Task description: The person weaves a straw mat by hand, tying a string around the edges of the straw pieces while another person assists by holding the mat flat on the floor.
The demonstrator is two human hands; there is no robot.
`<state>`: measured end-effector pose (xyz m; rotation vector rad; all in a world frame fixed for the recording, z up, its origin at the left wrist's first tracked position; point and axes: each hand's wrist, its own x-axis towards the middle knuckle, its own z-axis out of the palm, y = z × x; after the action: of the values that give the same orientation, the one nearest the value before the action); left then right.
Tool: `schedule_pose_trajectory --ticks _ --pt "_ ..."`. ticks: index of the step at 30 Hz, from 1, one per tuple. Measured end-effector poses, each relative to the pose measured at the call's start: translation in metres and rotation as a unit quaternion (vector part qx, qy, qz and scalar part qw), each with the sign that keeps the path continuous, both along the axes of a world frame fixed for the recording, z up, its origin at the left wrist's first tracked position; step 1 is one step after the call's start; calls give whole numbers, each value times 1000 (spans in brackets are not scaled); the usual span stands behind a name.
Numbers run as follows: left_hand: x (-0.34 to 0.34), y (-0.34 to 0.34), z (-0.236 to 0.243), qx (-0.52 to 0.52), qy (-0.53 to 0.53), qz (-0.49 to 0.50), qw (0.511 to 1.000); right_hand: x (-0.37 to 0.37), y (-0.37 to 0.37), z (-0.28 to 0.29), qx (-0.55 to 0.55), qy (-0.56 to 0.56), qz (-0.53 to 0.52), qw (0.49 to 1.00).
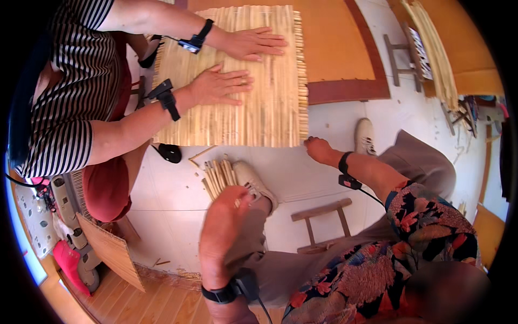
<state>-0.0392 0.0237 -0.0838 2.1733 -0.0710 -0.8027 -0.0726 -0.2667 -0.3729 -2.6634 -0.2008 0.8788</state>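
A woven reed mat (259, 108) lies on the pale floor in front of me. My right hand (319, 149) is curled at the mat's near right corner and grips its edge. My left hand (222, 224) is closed around a bundle of reed sticks (218, 175) that fans out above my fist, just short of the mat. A person in a striped shirt (70, 92) sits at the left. Both of that person's hands (221, 85) (253, 43) press flat on the mat. All the wrists wear black bands.
A small wooden stool (324, 224) stands by my knees, and my white shoes (258, 183) (364, 135) rest on the floor. Another stool (402, 59) and a long reed bundle (431, 48) lie at the upper right. A small woven panel (110, 251) leans at the lower left.
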Motion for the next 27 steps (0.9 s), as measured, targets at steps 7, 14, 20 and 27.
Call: schedule_pose_trajectory --ticks 7,14,20,27 --pt "12 -24 7 -26 -29 -54 998 12 50 -35 216 -173 -89 957" --pt "9 -19 8 25 -36 -107 993 7 41 -32 90 -84 131 984" --pt "-15 -9 -14 -43 -113 -96 988 -5 70 95 397 330 32 856" --pt "-26 29 -10 -227 157 -44 960 25 118 253 451 343 68 821"
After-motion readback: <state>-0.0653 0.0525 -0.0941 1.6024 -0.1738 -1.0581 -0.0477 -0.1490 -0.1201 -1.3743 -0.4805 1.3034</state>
